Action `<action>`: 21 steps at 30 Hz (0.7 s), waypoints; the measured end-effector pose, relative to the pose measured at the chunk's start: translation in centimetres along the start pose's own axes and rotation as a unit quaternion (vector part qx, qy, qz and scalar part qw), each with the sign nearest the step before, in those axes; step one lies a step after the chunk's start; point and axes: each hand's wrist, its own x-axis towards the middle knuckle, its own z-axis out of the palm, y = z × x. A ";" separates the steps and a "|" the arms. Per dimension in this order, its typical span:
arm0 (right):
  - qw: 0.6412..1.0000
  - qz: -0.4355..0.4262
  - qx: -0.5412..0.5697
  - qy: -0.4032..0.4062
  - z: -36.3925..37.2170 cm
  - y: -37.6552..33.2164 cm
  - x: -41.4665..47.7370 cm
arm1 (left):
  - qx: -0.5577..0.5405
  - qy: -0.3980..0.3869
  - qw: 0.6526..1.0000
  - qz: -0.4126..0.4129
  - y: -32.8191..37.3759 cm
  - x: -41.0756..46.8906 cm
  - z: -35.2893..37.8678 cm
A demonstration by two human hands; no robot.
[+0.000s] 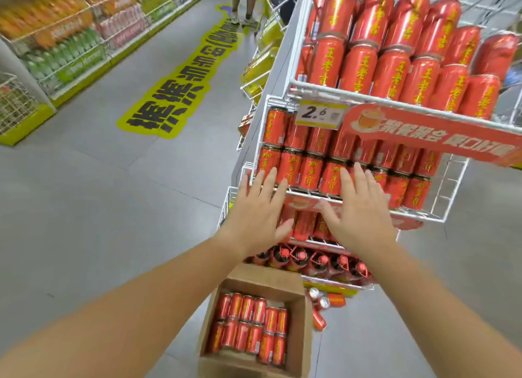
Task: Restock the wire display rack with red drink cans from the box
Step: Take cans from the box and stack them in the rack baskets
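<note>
A white wire display rack [291, 86] stands at the right, its tiers packed with red drink cans [308, 171]. An open cardboard box [296, 335] on the floor below holds several red cans [248, 324] lying in rows. My left hand [258, 211] and my right hand [357, 211] are both stretched out, fingers straight and spread, in front of the rack's middle tier. Neither hand holds anything. Whether the fingertips touch the cans I cannot tell.
Loose red cans [322, 307] lie on the floor right of the box. Bottles with red caps [316, 261] fill a lower tier. A price tag [320, 115] hangs on the rack. A person [244, 1] stands far down the aisle. Drink shelves [65, 44] line the left.
</note>
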 end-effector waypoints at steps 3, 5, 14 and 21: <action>0.999 -0.012 0.005 -0.036 4.2 -0.6 -2.5 | -0.003 -0.034 0.999 -0.013 -0.3 -2.1 3.3; 0.997 -0.017 0.011 -0.069 7.5 -0.8 -4.4 | -0.006 -0.059 0.998 -0.027 -0.3 -3.5 6.1; 0.972 -0.031 0.030 -0.230 24.6 0.2 -14.2 | -0.004 -0.182 0.982 -0.058 0.2 -11.5 22.7; 0.932 -0.025 0.024 -0.360 41.2 1.6 -23.1 | -0.016 -0.294 0.954 -0.061 2.4 -19.0 39.1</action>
